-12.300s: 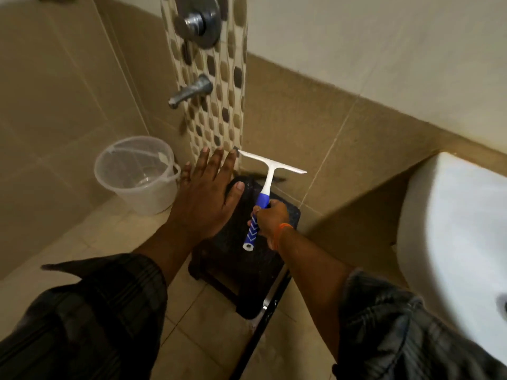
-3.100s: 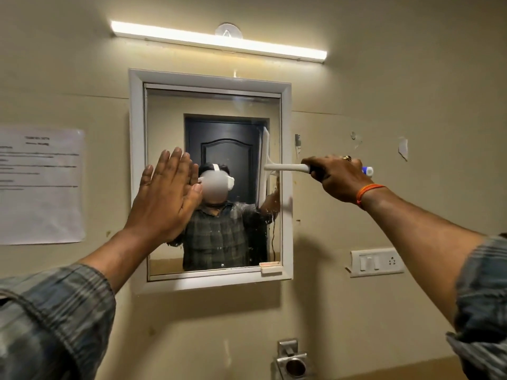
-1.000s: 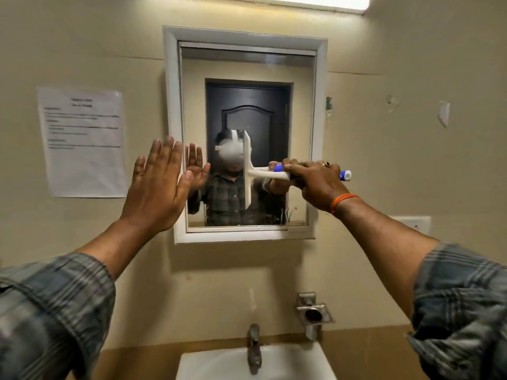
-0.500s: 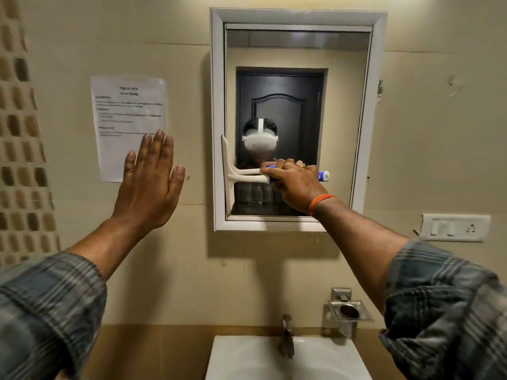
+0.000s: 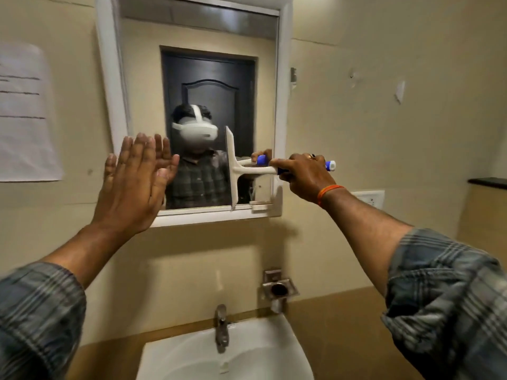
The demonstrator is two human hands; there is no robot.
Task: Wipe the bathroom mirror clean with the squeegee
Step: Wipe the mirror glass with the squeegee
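Note:
A white-framed mirror (image 5: 201, 31) hangs on the beige wall above the basin. My right hand (image 5: 303, 175) grips the blue handle of a white squeegee (image 5: 233, 167). Its blade stands upright against the glass in the lower right part of the mirror, reaching down to the bottom frame. My left hand (image 5: 131, 185) is raised flat with straight fingers over the mirror's lower left corner; whether it touches the frame I cannot tell. It holds nothing.
A white basin (image 5: 247, 355) with a metal tap (image 5: 221, 327) sits below. A metal soap holder (image 5: 278, 289) is fixed to the wall beside it. A paper notice (image 5: 24, 111) hangs at the left, a switch plate (image 5: 369, 197) at the right.
The squeegee has swept from the mirror's left edge to its right part. My left hand now lies over the mirror's lower left corner instead of the wall.

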